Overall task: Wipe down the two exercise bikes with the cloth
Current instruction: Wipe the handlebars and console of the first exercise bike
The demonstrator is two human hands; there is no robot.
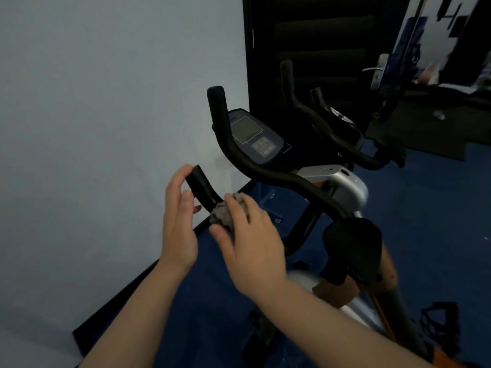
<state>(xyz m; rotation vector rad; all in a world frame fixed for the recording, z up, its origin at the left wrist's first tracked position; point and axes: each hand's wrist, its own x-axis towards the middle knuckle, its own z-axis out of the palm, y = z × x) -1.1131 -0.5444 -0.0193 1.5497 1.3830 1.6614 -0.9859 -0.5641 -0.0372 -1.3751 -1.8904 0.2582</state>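
Right hand [249, 240] bunches the grey cloth [221, 215] around the handlebar [202, 187]; at nine o'clock, left hand [178, 221] loosely cups the bar's tip.

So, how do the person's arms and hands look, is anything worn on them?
Both the left hand and the right hand are bare: no gloves, rings or watch show. The forearms are bare too, with no sleeves in view.

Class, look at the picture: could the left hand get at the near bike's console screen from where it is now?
Probably yes. The left hand is open beside the near handlebar end, holding nothing. The console screen lies up and right, beyond the handlebar's curved bar, which it would likely need to reach over.
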